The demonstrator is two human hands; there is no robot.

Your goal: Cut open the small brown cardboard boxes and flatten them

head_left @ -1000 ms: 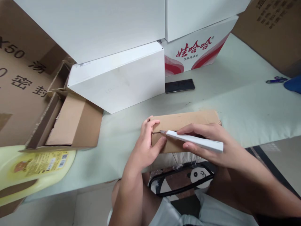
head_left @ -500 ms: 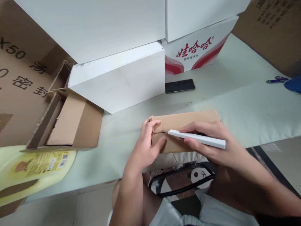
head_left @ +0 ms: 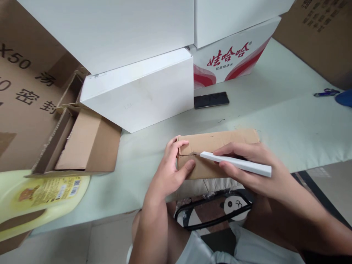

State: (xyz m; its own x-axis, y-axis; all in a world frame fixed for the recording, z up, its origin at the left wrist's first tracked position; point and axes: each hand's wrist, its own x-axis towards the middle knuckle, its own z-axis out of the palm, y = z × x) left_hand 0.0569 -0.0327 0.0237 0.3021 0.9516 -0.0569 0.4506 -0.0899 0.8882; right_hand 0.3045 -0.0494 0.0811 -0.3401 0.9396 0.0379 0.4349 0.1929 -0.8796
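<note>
A small brown cardboard box (head_left: 220,138) lies at the near edge of the table, with a dark seam running along its top from the left end. My left hand (head_left: 176,167) grips that left end, thumb on the top near me and fingers over the far side. In my right hand (head_left: 247,161) is a white-handled utility knife (head_left: 236,162), pinched between thumb and fingers. Its blade points left and touches the seam close to my left fingertips. My right palm hides the box's right front part.
Behind stand several white cartons (head_left: 137,95) and a red-and-white carton (head_left: 231,60), with a phone (head_left: 211,100) before them. An open cardboard box (head_left: 100,146) and a yellow jug (head_left: 41,198) are at left. Blue-handled scissors (head_left: 327,93) lie far right.
My right hand has drawn the knife slightly to the right along the seam, and more of the seam shows left of the blade. My left hand keeps its hold on the box.
</note>
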